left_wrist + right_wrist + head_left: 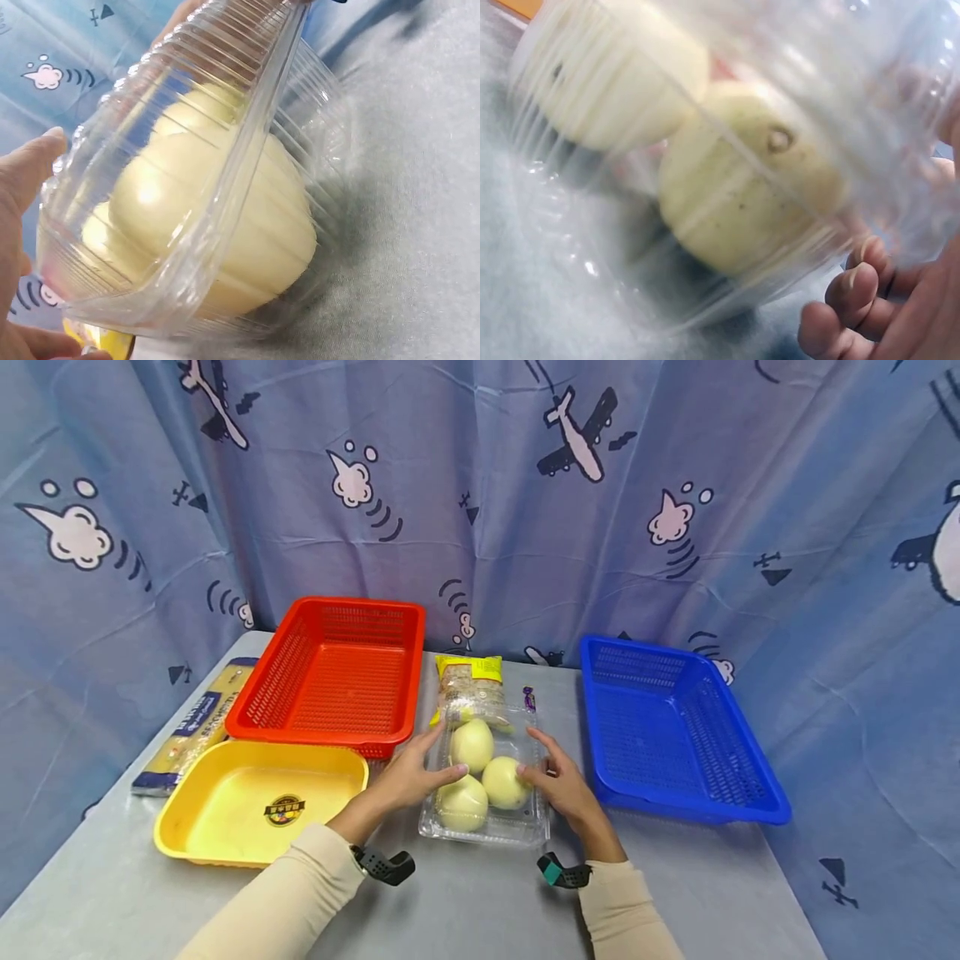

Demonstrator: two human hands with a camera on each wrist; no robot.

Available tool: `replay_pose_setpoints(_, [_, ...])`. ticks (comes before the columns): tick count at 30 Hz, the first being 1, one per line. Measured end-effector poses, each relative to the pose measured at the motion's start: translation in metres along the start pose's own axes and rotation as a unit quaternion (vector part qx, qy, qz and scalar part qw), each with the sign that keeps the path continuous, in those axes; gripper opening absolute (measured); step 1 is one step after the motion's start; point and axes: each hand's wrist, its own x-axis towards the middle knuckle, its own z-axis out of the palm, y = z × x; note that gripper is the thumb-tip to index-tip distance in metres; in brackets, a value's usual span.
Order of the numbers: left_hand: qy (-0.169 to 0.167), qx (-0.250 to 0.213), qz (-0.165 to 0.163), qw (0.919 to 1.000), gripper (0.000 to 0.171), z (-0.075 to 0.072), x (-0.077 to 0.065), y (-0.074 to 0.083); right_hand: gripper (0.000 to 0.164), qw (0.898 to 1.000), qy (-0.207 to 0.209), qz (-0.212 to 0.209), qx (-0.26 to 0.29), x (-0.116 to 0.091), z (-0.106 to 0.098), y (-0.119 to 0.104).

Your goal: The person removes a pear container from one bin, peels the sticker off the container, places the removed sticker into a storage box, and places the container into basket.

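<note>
A clear plastic clamshell box [487, 828] stands on the grey table in the head view, with three pale yellow, roundish fruits [504, 782] inside. My left hand [408, 777] grips its left side, the thumb lying over the lid. On the opposite side my right hand [561, 783] holds the box, thumb over the top and fingers along the wall. Several curled fingers [851, 292] show beside the lower wall in the right wrist view. From the left wrist the ribbed box wall [187, 292] appears close up, with the left hand [19, 202] at its edge.
A yellow-topped food bag [471, 681] lies behind the box, beside a small purple wrapped sweet [529, 698]. On the left are a red basket [337, 745], a yellow tray [225, 827] and a long packet [197, 714]. A blue basket [675, 810] stands right. A patterned curtain [495, 527] hangs behind.
</note>
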Motion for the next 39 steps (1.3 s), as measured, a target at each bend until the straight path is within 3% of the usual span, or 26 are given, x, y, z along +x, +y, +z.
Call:
replay_pose_setpoints(10, [-0.02,0.06,-0.007,0.9979,0.09,0.004,0.006,0.007,0.074,0.999,-0.022,0.008,-0.034,0.009,-0.005,0.022])
replay_pose_setpoints(17, [-0.042,0.077,-0.006,0.9962,0.078,0.0,0.011,0.015,0.073,0.994,-0.017,0.015,-0.11,0.009,-0.004,0.014])
replay_pose_setpoints(21, [-0.056,0.087,-0.006,0.9946,0.076,-0.004,0.014,0.018,0.071,0.992,-0.023,0.021,-0.122,0.008,-0.003,0.008])
replay_pose_setpoints(28, [-0.093,0.058,-0.017,0.9938,0.078,-0.01,0.016,0.024,0.071,0.991,-0.026,0.017,-0.132,0.004,-0.003,-0.003])
replay_pose_setpoints(39, [-0.099,0.009,-0.004,0.995,0.076,-0.018,0.016,0.039,0.071,0.984,-0.024,0.031,-0.172,-0.001,-0.008,-0.02])
